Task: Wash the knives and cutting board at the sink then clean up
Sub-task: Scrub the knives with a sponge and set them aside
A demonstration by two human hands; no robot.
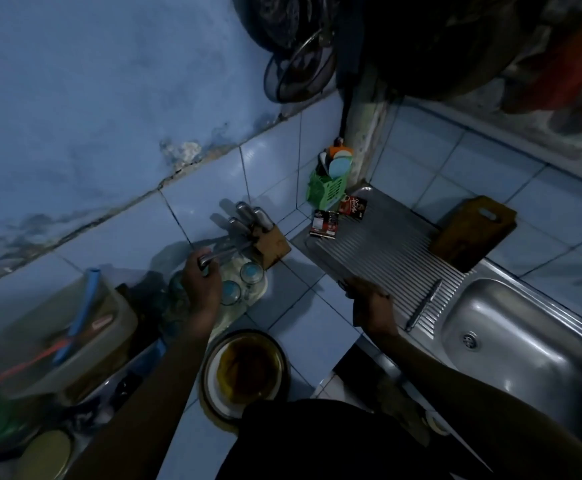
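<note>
A wooden knife block (274, 244) stands on the tiled counter with several steel-handled knives in it. My left hand (203, 285) grips the steel handle of one knife (218, 257) whose blade end reaches the block. My right hand (369, 303) rests on the near-left edge of the steel drainboard (379, 244). Another knife (424, 308) lies flat on the drainboard ribs beside the sink basin (525, 344). The brown wooden cutting board (475, 233) leans against the tiled wall behind the drainboard.
Upturned glasses (249, 274) sit just below the block. A bowl of brown liquid (244, 372) is near my body. A plastic tub with utensils (64, 334) fills the left. A green caddy (327, 192) and sachets (338, 216) occupy the corner. Pans hang overhead.
</note>
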